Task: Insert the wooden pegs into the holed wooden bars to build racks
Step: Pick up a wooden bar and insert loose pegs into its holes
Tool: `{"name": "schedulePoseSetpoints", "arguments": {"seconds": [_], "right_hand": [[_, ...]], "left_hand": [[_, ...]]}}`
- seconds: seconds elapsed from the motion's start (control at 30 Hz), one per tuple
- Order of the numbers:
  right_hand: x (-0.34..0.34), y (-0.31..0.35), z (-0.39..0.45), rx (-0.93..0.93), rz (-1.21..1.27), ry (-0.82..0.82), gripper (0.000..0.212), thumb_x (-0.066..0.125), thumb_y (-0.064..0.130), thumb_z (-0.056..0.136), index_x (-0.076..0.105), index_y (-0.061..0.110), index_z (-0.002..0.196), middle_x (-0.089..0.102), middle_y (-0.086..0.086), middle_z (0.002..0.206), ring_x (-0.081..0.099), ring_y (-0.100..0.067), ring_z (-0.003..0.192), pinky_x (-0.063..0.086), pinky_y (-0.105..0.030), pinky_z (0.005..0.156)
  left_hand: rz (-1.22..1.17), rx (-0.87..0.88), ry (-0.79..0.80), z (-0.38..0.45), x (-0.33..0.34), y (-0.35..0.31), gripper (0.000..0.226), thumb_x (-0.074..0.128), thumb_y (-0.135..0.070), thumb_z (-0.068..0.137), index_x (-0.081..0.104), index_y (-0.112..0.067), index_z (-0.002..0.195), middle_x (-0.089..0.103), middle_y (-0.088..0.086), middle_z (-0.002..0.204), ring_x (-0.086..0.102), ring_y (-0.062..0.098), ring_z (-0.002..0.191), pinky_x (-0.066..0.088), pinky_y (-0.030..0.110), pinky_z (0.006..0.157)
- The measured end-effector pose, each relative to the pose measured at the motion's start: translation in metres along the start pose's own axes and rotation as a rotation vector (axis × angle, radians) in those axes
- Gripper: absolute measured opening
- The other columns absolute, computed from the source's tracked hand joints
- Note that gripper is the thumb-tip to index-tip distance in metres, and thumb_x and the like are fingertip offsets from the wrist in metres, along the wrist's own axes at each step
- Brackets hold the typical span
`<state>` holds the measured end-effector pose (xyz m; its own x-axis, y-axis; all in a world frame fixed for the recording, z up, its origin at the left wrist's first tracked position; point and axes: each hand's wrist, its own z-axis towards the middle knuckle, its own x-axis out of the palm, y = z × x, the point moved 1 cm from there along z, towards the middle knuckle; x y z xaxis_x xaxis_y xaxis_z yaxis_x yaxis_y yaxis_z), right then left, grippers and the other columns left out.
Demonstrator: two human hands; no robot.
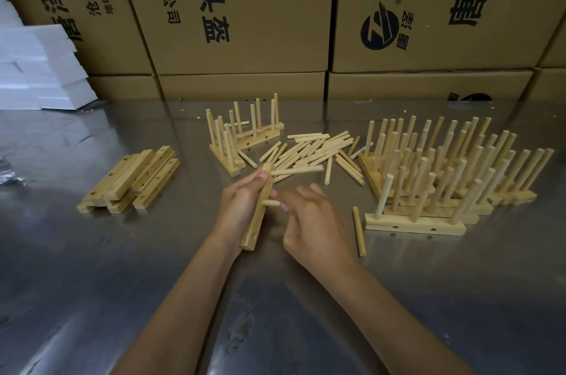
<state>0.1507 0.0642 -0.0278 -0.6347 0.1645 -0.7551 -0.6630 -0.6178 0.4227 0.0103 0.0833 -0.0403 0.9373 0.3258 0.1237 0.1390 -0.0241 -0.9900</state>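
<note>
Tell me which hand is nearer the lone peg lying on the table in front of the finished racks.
Right. The right hand lies just left of the lone peg, pinching another peg. The left hand is farther left, gripping the bar.

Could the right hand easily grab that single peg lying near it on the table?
Probably yes: the loose peg lies alone on bare table just beside the right hand, though that hand is pinching another peg now.

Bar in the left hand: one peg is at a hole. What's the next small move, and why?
Probably push that peg fully home with the right hand. The left hand grips the bar, the peg juts sideways from its middle, and the right fingers pinch its outer end. How deep it sits cannot be told. Another peg already juts out near the bar's far end.
</note>
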Motion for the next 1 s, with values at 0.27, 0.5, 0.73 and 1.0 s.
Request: {"name": "schedulePoseSetpoints", "arguments": {"seconds": [0.27,0.5,0.73,1.0], "right_hand": [[-0.003,0.000,0.003,0.027,0.009,0.040,0.026,0.049,0.001,0.082,0.066,0.016,0.094,0.046,0.008,0.079,0.044,-0.016,0.076,0.026,-0.026,0.063],[0.002,-0.008,0.001,0.079,0.163,0.018,0.029,0.053,0.008,0.091,0.071,0.020,0.110,0.064,0.006,0.088,0.057,-0.015,0.079,0.043,-0.027,0.064],[-0.005,-0.005,0.000,0.042,-0.058,-0.290,0.031,0.058,0.025,0.091,0.058,0.023,0.122,0.058,0.009,0.119,0.046,-0.013,0.108,0.033,-0.029,0.085],[0.028,-0.032,0.003,0.197,-0.071,0.115,0.056,0.043,0.022,0.098,0.029,0.019,0.152,0.030,0.003,0.158,0.027,-0.015,0.143,0.025,-0.036,0.113]], "left_hand": [[0.108,0.076,-0.036,-0.001,0.003,0.001,0.032,0.056,-0.025,0.101,0.063,-0.018,0.132,0.067,-0.025,0.061,0.060,-0.020,0.063,0.036,0.015,0.073],[0.081,0.071,-0.016,-0.003,0.005,-0.001,0.027,0.056,-0.027,0.101,0.080,-0.037,0.094,0.074,0.002,0.079,0.066,0.003,0.107,0.039,0.029,0.103],[-0.098,0.047,-0.131,0.006,-0.002,-0.001,0.030,0.056,-0.023,0.101,0.067,-0.012,0.126,0.074,0.002,0.077,0.070,0.013,0.085,0.048,0.038,0.100],[-0.319,-0.053,-0.138,0.024,-0.033,-0.002,0.030,0.052,-0.023,0.102,0.064,-0.012,0.127,0.060,0.004,0.076,0.053,0.011,0.055,0.045,0.021,0.044]]}}
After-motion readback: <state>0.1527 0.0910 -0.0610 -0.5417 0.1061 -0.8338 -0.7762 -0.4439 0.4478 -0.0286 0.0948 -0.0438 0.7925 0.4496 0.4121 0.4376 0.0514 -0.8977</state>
